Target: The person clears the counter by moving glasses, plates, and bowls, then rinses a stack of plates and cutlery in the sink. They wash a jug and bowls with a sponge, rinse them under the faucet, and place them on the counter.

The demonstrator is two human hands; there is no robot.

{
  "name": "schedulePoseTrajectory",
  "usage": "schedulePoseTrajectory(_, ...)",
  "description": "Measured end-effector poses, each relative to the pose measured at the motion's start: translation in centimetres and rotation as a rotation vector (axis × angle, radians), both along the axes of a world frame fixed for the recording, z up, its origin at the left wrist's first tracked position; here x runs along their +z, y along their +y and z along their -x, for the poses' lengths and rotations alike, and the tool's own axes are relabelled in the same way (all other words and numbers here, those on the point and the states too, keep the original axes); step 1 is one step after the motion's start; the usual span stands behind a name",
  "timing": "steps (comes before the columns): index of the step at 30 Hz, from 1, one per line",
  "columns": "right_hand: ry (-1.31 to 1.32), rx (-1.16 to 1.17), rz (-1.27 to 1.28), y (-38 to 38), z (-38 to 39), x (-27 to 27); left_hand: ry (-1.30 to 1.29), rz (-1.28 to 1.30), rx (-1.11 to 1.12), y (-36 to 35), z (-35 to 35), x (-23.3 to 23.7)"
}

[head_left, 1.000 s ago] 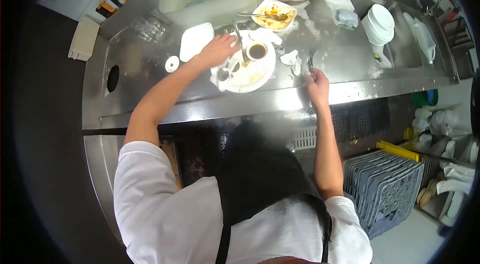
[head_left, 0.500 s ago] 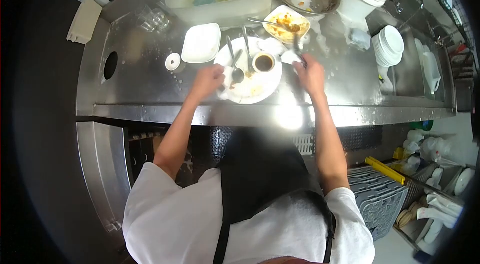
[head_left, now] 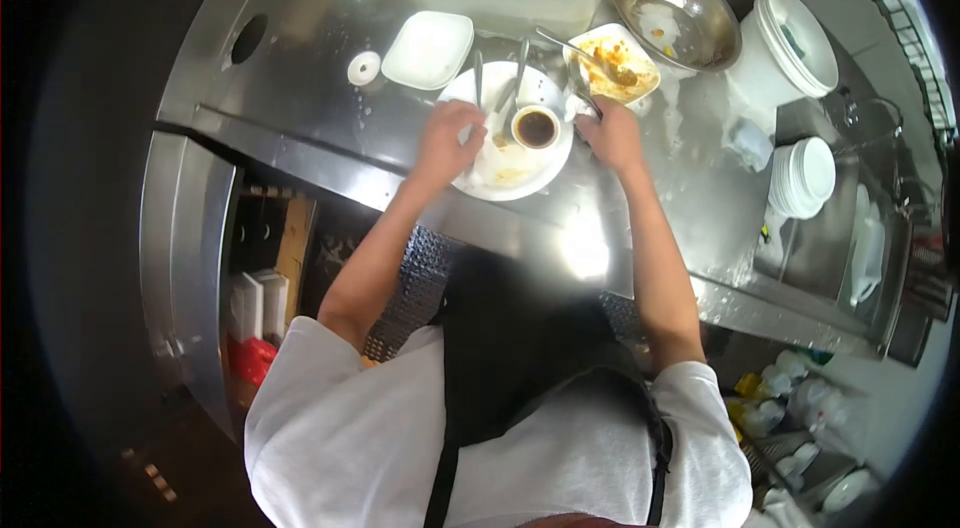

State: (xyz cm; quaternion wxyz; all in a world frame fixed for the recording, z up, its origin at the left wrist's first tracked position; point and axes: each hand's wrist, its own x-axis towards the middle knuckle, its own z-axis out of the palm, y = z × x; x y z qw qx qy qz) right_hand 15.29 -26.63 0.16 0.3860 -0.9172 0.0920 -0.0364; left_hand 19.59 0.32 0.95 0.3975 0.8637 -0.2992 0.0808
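Wet steel table point(head_left: 300, 78): left hand point(head_left: 447, 143) curls onto the dirty plate point(head_left: 500, 190) bearing a full cup point(head_left: 536, 128), grip unclear, right hand point(head_left: 612, 136) pinches a fork point(head_left: 583, 93) beside it, mid-clearing, I'd say; lifting wants a level plate.

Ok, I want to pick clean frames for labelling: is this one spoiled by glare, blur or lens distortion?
Head view: heavy fisheye bows the steel counter and leaves a black rim; one white glare patch sits on its near edge; the left hand, right hand and round plate look sharp enough to read.
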Motion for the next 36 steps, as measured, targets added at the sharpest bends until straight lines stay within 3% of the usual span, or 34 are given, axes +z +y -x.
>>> schedulePoseTrajectory(1,-0.047,0.004,-0.015,-0.5,0.7,0.8,0.061,-0.019,0.043,-0.4,0.5,0.3)
schedulePoseTrajectory(4,-0.181,-0.024,-0.107,-3.7,2.7,3.0,0.065,-0.39,0.214,-2.0,1.2,1.2)
schedulePoseTrajectory(5,-0.233,-0.045,-0.152,-5.2,2.7,3.9,-0.056,-0.45,0.262,-2.5,1.5,1.7)
schedulePoseTrajectory(7,-0.162,-0.135,-0.034,-9.0,1.4,5.6,0.006,-0.443,0.397,-4.4,2.6,2.8)
schedulePoseTrajectory(11,-0.508,-0.174,0.099,-16.0,-5.6,4.9,0.025,-0.408,0.544,-7.0,3.5,4.6)
schedulePoseTrajectory(12,-0.432,-0.157,0.064,-16.5,-5.2,5.6,0.021,-0.39,0.57,-7.7,3.9,5.3)
schedulePoseTrajectory(15,-0.346,-0.085,-0.039,-17.0,-4.4,8.1,0.001,-0.131,0.515,-11.2,4.4,7.5)
schedulePoseTrajectory(17,-0.321,0.016,-0.259,-15.3,-3.6,4.4,-0.029,0.079,0.419,-14.7,4.6,6.7)
schedulePoseTrajectory(19,-0.085,0.041,-0.637,-10.1,1.8,8.2,0.014,0.259,0.27,-18.6,4.8,5.2)
schedulePoseTrajectory(22,0.066,0.0,-0.784,-8.4,2.8,6.0,0.254,0.343,0.241,-21.8,6.2,5.4)
schedulePoseTrajectory(25,-0.122,-0.036,-0.683,-8.6,2.0,6.1,0.506,0.721,0.042,-20.1,6.1,4.3)
schedulePoseTrajectory(27,-0.358,-0.149,-0.505,-10.1,-0.7,6.7,0.102,0.306,0.182,-15.7,4.9,4.1)
schedulePoseTrajectory(28,-0.417,-0.193,-0.388,-12.1,-2.5,6.7,0.224,0.195,0.257,-13.1,3.3,3.3)
schedulePoseTrajectory(29,-0.514,-0.254,-0.104,-13.6,-4.3,7.1,0.138,-0.11,0.401,-10.3,1.1,1.1)
schedulePoseTrajectory(30,-0.484,-0.297,-0.022,-14.1,-4.6,7.7,0.227,-0.275,0.537,-8.4,0.4,2.1)
schedulePoseTrajectory(31,-0.455,-0.339,0.061,-14.4,-4.8,8.5,0.29,-0.469,0.537,-6.6,-0.8,2.5)
schedulePoseTrajectory(32,-0.435,-0.38,0.144,-14.6,-5.2,9.3,0.268,-0.562,0.551,-5.8,-1.3,2.7)
schedulePoseTrajectory(33,-0.43,-0.346,0.17,-14.8,-5.1,8.3,0.442,-0.547,0.529,-5.7,-2.4,2.6)
schedulePoseTrajectory(34,-0.377,-0.216,-0.011,-14.1,-4.4,7.0,0.62,-0.533,0.5,-5.7,-3.3,2.2)
schedulePoseTrajectory(35,-0.32,-0.083,-0.191,-12.6,-3.4,5.7,0.53,-0.553,0.512,-6.2,-3.5,2.0)
schedulePoseTrajectory(36,-0.207,-0.05,-0.114,-9.6,-1.9,4.9,0.443,-0.574,0.524,-7.1,-3.3,1.6)
